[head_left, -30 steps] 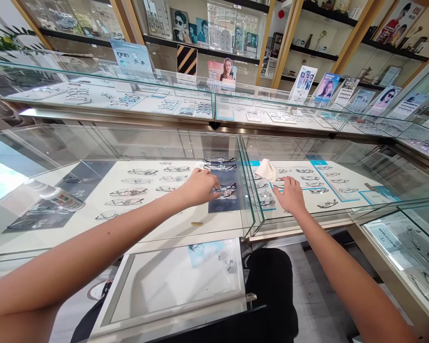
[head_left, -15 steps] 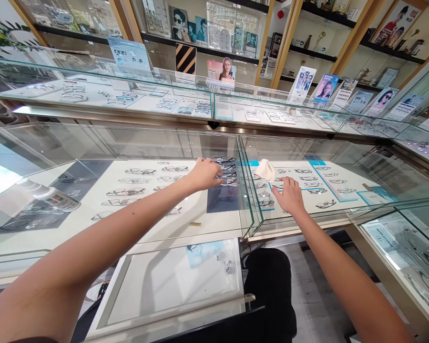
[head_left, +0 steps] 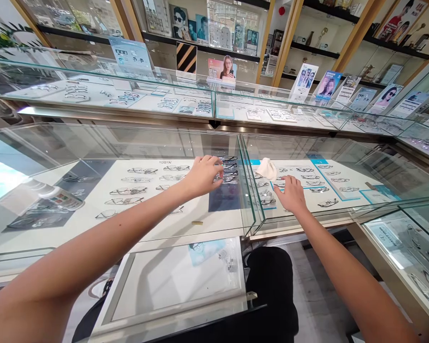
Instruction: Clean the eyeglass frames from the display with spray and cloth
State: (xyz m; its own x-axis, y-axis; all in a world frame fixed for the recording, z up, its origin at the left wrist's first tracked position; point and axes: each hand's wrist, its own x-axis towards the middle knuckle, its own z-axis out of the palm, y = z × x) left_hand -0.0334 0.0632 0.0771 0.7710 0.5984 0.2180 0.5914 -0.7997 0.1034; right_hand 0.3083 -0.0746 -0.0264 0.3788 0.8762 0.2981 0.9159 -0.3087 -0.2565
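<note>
My left hand (head_left: 204,175) hangs over the left glass display case, its fingers curved and apart with nothing visible in them. Right beside its fingertips, a column of dark-framed eyeglasses (head_left: 230,166) lies on a dark blue panel (head_left: 224,199). My right hand (head_left: 291,194) is over the right-hand case, thumb spread away from the fingers, and appears to hold nothing. A crumpled cream cloth (head_left: 267,169) rests just beyond it, apart from the fingers. Rows of eyeglasses (head_left: 312,176) lie on the white and blue display boards below the glass.
A white bottle (head_left: 62,196) lies at the left, near more glasses. Glass case edges (head_left: 248,209) meet between my hands. Below, a white drawer (head_left: 164,281) stands open by my black-clad knee (head_left: 271,286). Another glasses counter (head_left: 186,102) runs behind, with standing ad cards (head_left: 303,82).
My left hand has drawn slightly left from the dark-framed glasses, its fingers more spread. The right hand has hardly moved. The view has shifted slightly.
</note>
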